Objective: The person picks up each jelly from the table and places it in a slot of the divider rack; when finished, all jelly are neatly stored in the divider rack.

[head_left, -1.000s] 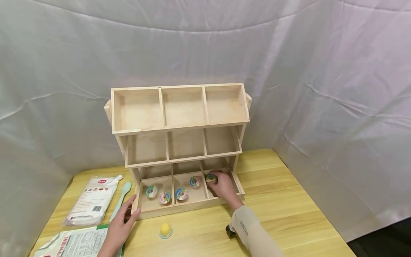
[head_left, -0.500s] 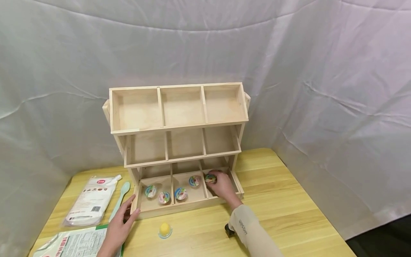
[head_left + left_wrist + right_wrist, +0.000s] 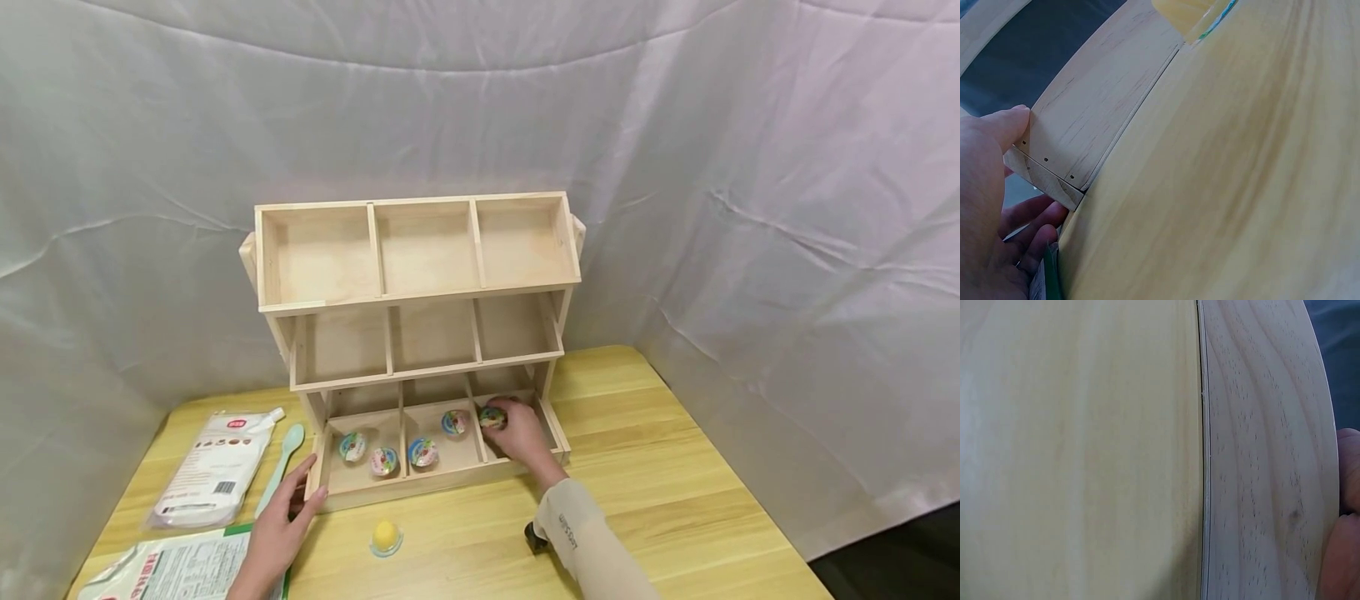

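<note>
A three-tier wooden rack [image 3: 420, 292] stands on the table. Its bottom tier holds several small jelly cups [image 3: 385, 460] in the left and middle compartments. My right hand [image 3: 517, 433] reaches into the bottom right compartment and holds a jelly cup [image 3: 491, 416] there. My left hand [image 3: 288, 508] rests on the rack's bottom left corner [image 3: 1054, 181], thumb on the front board, fingers straight. A yellow jelly cup [image 3: 386, 536] sits on the table in front of the rack. The right wrist view shows only the rack's wood [image 3: 1260, 456] and the table.
A white pouch [image 3: 213, 475] and a pale green spoon [image 3: 281, 467] lie left of the rack. A printed packet [image 3: 180, 571] sits at the front left edge. A small black object [image 3: 536, 537] lies by my right sleeve. Grey cloth [image 3: 750, 208] hangs behind.
The view shifted slightly between the earliest frame and now. Both hands keep their places.
</note>
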{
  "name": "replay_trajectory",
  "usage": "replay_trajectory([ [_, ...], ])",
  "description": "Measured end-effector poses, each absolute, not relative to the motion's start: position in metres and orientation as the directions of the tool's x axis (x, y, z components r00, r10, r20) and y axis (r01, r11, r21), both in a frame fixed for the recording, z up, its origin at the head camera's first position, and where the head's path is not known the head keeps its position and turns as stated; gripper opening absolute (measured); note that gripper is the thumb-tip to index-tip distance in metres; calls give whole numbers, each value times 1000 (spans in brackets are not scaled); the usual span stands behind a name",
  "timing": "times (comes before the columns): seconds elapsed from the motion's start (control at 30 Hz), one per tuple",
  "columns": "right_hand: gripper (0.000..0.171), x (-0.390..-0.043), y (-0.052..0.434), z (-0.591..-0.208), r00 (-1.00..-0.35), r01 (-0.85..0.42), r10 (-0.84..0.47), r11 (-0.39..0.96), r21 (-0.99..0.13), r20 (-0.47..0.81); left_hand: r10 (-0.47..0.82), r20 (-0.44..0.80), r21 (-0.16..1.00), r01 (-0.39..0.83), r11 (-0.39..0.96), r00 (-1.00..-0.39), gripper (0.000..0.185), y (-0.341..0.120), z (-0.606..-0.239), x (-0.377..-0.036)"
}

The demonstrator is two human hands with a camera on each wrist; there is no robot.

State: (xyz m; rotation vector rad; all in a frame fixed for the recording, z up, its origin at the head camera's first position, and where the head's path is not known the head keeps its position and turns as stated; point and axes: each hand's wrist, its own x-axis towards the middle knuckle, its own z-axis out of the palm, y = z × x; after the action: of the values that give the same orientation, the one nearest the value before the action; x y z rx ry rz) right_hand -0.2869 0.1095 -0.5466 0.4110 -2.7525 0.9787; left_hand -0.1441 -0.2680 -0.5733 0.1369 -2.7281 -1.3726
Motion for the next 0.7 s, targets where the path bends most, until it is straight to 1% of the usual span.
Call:
replay_trajectory([
  [0.23,41,-288,110,-548,-929,-354,-204,737,-575,310,-122,44,794,-39,607,-991,58,-268,-573,-144],
  [0.47,40,-287,109,-547,-929,-355,-197,712,-605,314,-121,52,789,-34,613,-991,58,-268,-573,-144],
  [0.57,42,-286,110,-545,-937,-339,-184,687,-643,297,-121,44,789,-40,612,-992,58,-268,-573,-144],
  [0.7,43,-283,111,-539,-964,-266,-153,633,-727,219,-122,45,790,-39,612,-992,58,-268,-574,-144],
])
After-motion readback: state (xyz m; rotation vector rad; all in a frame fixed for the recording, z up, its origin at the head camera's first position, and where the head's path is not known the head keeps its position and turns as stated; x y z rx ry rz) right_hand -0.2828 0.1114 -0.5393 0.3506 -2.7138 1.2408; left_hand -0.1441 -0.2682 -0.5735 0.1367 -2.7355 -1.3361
